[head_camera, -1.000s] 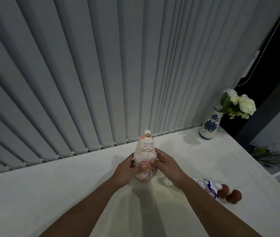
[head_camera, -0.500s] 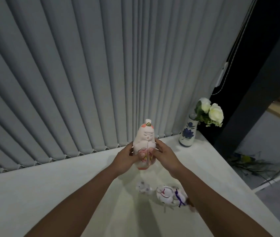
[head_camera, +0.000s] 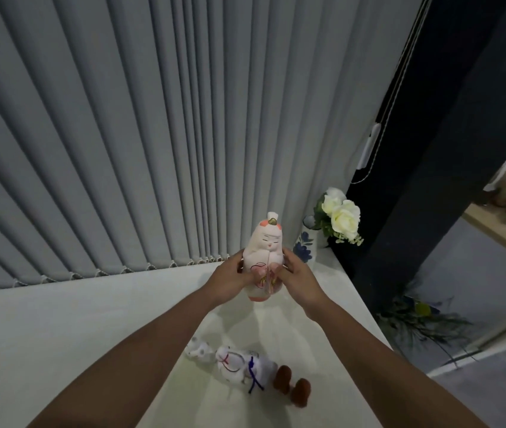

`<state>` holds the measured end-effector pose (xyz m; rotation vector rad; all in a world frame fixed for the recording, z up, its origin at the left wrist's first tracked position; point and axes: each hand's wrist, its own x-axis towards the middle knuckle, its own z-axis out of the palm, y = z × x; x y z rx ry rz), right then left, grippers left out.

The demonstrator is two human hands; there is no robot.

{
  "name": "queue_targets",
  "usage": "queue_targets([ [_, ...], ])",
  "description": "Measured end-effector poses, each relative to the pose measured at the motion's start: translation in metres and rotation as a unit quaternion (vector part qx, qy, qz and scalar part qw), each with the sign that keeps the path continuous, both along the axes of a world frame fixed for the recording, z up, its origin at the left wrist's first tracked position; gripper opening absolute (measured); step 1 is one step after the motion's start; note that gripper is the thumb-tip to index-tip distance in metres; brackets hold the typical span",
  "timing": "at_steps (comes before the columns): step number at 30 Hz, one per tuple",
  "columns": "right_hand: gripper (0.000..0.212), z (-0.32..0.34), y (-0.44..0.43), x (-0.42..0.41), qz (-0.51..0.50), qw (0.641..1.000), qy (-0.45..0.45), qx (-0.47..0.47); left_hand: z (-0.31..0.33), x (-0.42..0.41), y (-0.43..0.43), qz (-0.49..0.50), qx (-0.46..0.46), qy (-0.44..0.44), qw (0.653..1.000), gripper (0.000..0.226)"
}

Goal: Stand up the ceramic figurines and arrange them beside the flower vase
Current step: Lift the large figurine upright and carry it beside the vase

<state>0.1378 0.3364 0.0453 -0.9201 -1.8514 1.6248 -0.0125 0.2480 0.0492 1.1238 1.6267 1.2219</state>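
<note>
A pale pink doll figurine point(head_camera: 264, 242) with a painted robe is held upright above the white table point(head_camera: 60, 329). My left hand point(head_camera: 230, 278) grips its left side and my right hand point(head_camera: 296, 273) grips its right side. Just behind and to the right stands the blue-and-white flower vase point(head_camera: 305, 247) with white roses point(head_camera: 342, 217), partly hidden by the doll and my right hand. Nearer to me, a small white figurine point(head_camera: 200, 352) and a larger white figurine with a blue cord and brown feet point(head_camera: 245, 364) lie on their sides.
Grey vertical blinds point(head_camera: 152, 134) hang right behind the table's far edge. The table's right edge runs past the vase, with a dark pillar point(head_camera: 430, 180) and some greenery on the floor point(head_camera: 421, 319) beyond it.
Both hands have carried the pink doll up and to the right, closer to the vase. The view has swung right, so the lying figurines now show below my arms.
</note>
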Motion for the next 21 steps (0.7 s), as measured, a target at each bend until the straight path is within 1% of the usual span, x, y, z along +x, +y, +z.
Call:
queue_targets([
  [5,0.041,-0.009,0.023,-0.002,-0.005,1.000,-0.006,-0.002,-0.005,-0.005,0.025,-0.001,-0.016,-0.009,1.000,0.046],
  [10,0.042,-0.016,0.045,-0.013,-0.013,1.000,-0.013,-0.013,-0.016,-0.022,0.053,-0.023,-0.033,-0.012,0.999,0.045],
  [14,0.040,-0.024,0.061,-0.026,-0.032,0.999,-0.007,-0.032,-0.028,-0.039,0.078,-0.026,-0.045,-0.020,0.998,0.044],
  [21,0.043,-0.046,0.084,-0.041,-0.069,0.996,-0.033,-0.053,-0.057,-0.056,0.114,-0.047,-0.065,-0.043,0.996,0.047],
])
